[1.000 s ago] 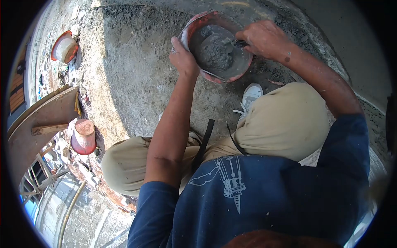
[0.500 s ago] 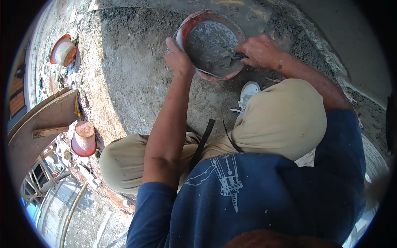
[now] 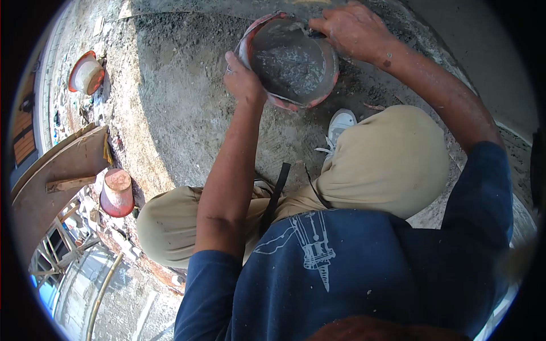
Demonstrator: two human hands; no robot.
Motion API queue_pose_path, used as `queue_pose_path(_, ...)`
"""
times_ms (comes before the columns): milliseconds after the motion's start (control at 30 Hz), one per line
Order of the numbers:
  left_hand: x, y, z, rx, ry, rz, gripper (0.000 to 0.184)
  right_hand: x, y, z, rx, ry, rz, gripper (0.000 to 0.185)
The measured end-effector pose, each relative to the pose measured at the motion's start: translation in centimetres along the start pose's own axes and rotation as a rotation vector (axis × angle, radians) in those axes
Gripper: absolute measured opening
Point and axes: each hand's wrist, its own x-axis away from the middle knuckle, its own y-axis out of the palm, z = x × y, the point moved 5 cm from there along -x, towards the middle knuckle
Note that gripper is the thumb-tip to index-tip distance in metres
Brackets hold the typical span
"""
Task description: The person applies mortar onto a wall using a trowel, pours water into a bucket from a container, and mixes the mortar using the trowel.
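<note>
A red-rimmed bucket (image 3: 333, 85) stands tilted on the rough ground, with wet grey mortar (image 3: 296, 65) inside. My left hand (image 3: 244, 80) grips the bucket's left rim, thumb up along its outside. At the upper right of the rim, my right hand (image 3: 355, 33) is closed round the dark handle of a trowel (image 3: 316, 34). Most of the trowel is hidden by my fingers and the mortar at the far inner wall.
Two more buckets lie to the left, one tipped on its side (image 3: 88, 74) and one upside down (image 3: 118, 193). A curved wooden board (image 3: 62, 162) stands near them. My white shoe (image 3: 342, 122) is just below the mortar bucket. Rubble lines the left edge.
My right hand with the trowel has moved from the bucket's right side up to its far rim. The mortar surface looks more spread out. My left hand has shifted slightly left with the bucket.
</note>
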Motion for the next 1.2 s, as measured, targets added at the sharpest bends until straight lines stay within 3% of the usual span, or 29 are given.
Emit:
queue_pose_path(33, 0.2, 0.1, 0.5, 0.009, -0.008, 0.002, 0.086, -1.1, 1.1, 0.7, 0.094, 0.046, -0.008, 0.024)
queue_pose_path(200, 0.0, 0.1, 0.0, 0.055, -0.034, 0.019, 0.086, 0.1, 6.3, -1.3, -0.031, 0.098, -0.411, 0.026)
queue_pose_path(233, -0.2, -0.1, -0.3, 0.052, -0.016, 0.048, 0.079, 0.8, 7.2, -1.6, -0.078, 0.13, -0.47, 0.028)
queue_pose_path(333, -0.3, 0.3, -0.9, 0.094, 0.018, 0.076, 0.067, 2.6, 9.4, -2.4, -0.361, 0.134, -0.357, 0.033)
queue_pose_path(367, -0.4, 0.4, -1.1, 0.138, 0.017, 0.057, 0.067, 2.6, 10.0, -1.8, -0.429, 0.133, -0.431, 0.036)
queue_pose_path(533, -1.0, -0.3, -1.7, 0.067, 0.015, 0.067, 0.068, 1.1, 2.5, 0.9, -0.686, 0.233, -0.705, 0.041)
queue_pose_path(633, -0.6, 0.5, -0.5, 0.1, 0.019, 0.042, 0.069, -0.5, 1.0, 0.1, -0.284, 0.193, -0.32, 0.04)
queue_pose_path(767, -1.2, 0.6, -0.7, 0.052, 0.044, 0.053, 0.069, -0.5, 5.1, -5.0, -0.168, 0.025, -0.491, 0.036)
queue_pose_path(1000, -0.5, 0.4, -0.7, 0.119, 0.023, 0.007, 0.068, -0.2, 2.1, -0.6, -0.133, 0.204, -0.287, 0.036)
queue_pose_path(1100, -0.5, 1.1, -0.1, 0.098, 0.009, 0.029, 0.067, 0.2, 5.9, -4.1, -0.107, 0.029, -0.275, 0.034)
queue_pose_path(1200, -0.3, 0.6, -0.6, 0.076, 0.043, 0.047, 0.066, 1.4, 1.6, -3.5, -0.123, -0.089, -0.257, 0.032)
